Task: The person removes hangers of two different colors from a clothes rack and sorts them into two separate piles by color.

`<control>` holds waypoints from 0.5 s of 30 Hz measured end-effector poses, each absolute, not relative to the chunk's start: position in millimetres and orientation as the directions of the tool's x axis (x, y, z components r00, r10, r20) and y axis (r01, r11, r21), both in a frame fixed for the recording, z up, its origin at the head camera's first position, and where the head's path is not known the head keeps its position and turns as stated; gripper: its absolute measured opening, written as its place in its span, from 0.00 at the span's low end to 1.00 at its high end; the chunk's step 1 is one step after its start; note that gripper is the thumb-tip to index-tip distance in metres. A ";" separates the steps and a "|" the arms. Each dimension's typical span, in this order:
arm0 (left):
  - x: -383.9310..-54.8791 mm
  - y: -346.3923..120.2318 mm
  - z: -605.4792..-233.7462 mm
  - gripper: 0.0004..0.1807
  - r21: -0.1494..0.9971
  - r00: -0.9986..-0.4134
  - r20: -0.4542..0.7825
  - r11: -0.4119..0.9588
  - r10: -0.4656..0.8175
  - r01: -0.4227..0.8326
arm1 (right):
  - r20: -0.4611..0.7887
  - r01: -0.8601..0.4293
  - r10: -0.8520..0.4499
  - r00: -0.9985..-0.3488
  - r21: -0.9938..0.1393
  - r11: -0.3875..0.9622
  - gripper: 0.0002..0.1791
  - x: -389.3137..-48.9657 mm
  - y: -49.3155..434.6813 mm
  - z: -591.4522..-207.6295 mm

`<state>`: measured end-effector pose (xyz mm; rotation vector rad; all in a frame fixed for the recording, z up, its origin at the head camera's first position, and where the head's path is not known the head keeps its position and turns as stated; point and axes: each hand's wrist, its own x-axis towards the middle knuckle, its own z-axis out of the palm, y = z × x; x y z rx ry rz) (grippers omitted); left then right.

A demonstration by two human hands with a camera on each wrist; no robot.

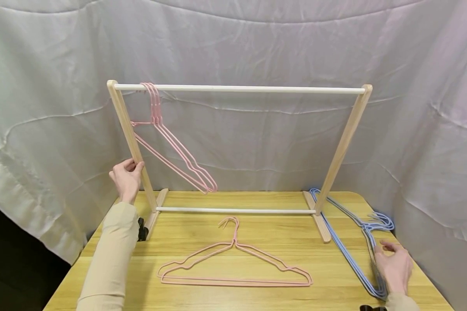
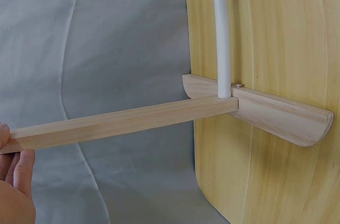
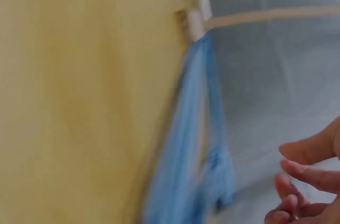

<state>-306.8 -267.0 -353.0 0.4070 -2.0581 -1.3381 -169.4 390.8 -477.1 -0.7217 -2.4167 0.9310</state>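
My left hand (image 1: 126,178) pinches the left wooden post (image 1: 125,114) of a small clothes rack, about halfway up. In the left wrist view the thumb and fingers (image 2: 24,173) lie on opposite sides of that post. Several pink hangers (image 1: 179,149) hang from the left end of the rack's white top rail (image 1: 237,89). At the right, my right hand (image 1: 396,264) hovers by a bundle of blue hangers (image 1: 346,255) with its fingers loosely bent. A gap shows between this hand and the blurred blue hangers (image 3: 180,144) in the right wrist view.
Two pink hangers (image 1: 237,283) lie overlapped at the front middle of the wooden table (image 1: 202,203). The rack's right post (image 1: 344,147) and foot stand beside the blue hangers, which partly pass behind them. Grey curtains (image 1: 257,52) close in the back and sides.
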 end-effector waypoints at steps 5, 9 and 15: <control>-305.7 -266.5 -352.4 0.18 0.898 -0.751 0.341 0.432 -0.565 0.083 | 0.288 0.158 0.446 -0.847 -0.665 0.730 0.23 -182.6 362.8 -438.5; -306.1 -266.9 -353.0 0.18 0.901 -0.752 0.336 0.426 -0.567 0.082 | 0.326 -0.003 0.258 -0.910 -0.625 0.781 0.27 -199.6 326.3 -409.4; -306.2 -266.9 -353.2 0.18 0.896 -0.749 0.345 0.437 -0.565 0.082 | 0.342 -0.223 -0.014 -0.940 -0.581 0.783 0.30 -225.0 258.9 -371.5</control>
